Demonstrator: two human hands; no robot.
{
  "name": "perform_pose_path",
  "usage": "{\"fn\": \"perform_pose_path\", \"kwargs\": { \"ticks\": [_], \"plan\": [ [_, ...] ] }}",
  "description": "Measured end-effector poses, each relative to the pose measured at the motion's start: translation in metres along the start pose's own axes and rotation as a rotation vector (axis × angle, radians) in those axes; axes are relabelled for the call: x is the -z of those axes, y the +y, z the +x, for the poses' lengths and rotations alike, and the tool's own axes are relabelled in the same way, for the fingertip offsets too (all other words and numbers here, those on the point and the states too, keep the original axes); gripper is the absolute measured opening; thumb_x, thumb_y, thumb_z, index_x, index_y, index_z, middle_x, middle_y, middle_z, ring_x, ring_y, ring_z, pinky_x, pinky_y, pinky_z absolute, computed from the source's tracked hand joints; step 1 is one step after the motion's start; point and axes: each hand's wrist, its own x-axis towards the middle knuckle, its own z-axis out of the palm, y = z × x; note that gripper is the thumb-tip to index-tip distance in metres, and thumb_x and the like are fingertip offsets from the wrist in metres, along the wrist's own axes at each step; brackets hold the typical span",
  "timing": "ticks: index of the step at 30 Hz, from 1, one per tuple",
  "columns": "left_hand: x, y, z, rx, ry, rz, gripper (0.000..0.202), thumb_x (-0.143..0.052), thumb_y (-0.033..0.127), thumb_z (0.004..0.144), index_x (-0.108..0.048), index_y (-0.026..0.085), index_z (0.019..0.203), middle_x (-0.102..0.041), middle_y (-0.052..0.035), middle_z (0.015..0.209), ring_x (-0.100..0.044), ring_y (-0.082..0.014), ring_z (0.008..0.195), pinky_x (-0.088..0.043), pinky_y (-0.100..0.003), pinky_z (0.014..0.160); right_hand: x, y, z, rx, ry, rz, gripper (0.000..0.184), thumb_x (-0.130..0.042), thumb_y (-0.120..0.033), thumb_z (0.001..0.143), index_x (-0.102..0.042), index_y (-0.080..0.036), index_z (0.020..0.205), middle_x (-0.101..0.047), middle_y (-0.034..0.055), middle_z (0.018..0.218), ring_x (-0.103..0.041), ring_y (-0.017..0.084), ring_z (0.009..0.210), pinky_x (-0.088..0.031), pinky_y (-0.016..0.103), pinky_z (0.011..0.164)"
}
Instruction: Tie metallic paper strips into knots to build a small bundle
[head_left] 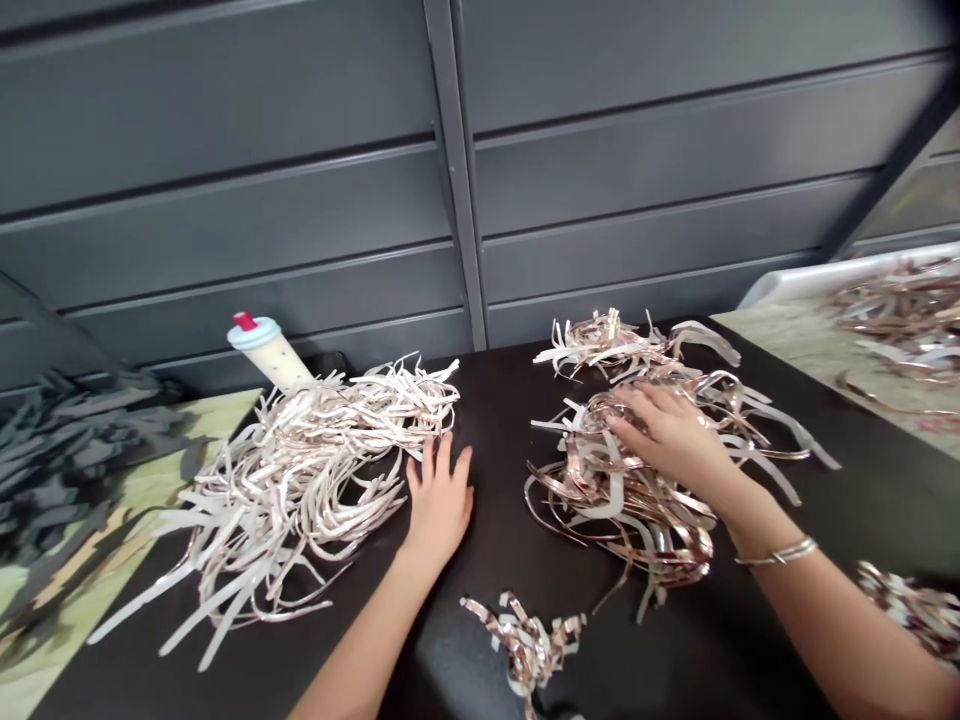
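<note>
Table [495, 420]: centre, before wall [285, 200].
Left heap [300, 450]: on table, left side.
Cup [279, 362]: directly behind left heap, its base hidden.
Left hand [439, 500]: just beside left heap, at its right edge.
Right heap [637, 515]: on table, right of centre.
Right hand [671, 435]: on top of right heap; bangle [780, 553] around its wrist.
Back bunch [611, 345]: behind right heap, nearer wall.
Clump [532, 645]: at front, between forearms.
Edge clump [915, 610]: far right, beyond right forearm.
Left sheet [161, 500]: left of table, bearing scraps [60, 460].
Right sheet [802, 330]: right of table, bearing strips [900, 310].
</note>
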Motion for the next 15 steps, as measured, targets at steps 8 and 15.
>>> {"fn": "perform_pose_path", "kwargs": {
  "ticks": [8,15],
  "plan": [
    [-0.028,-0.057,0.102,0.029,-0.175,0.141,0.056,-0.056,0.025,0.081,-0.045,0.024,0.135,-0.026,-0.0136,0.151,-0.005,-0.041,0.14,-0.008,-0.067,0.105,0.033,-0.009,-0.04,0.123,0.317,0.157,0.038,-0.046,-0.035,0.089,-0.052,-0.027,0.126,-0.045,0.0096,0.135,-0.036,0.035,0.13,-0.032,0.055,0.105],
    [-0.049,-0.073,0.156,0.389,-0.171,0.125,0.053,-0.047,0.028,0.083,-0.042,0.019,0.135,-0.024,-0.0186,0.15,-0.004,-0.0471,0.138,-0.012,-0.07,0.101,0.04,-0.019,-0.11,0.086,0.293,0.205,0.051,-0.05,-0.029,0.086,-0.039,-0.037,0.136,-0.05,0.0078,0.128,-0.04,0.037,0.126,-0.037,0.058,0.099]
  ]
}}
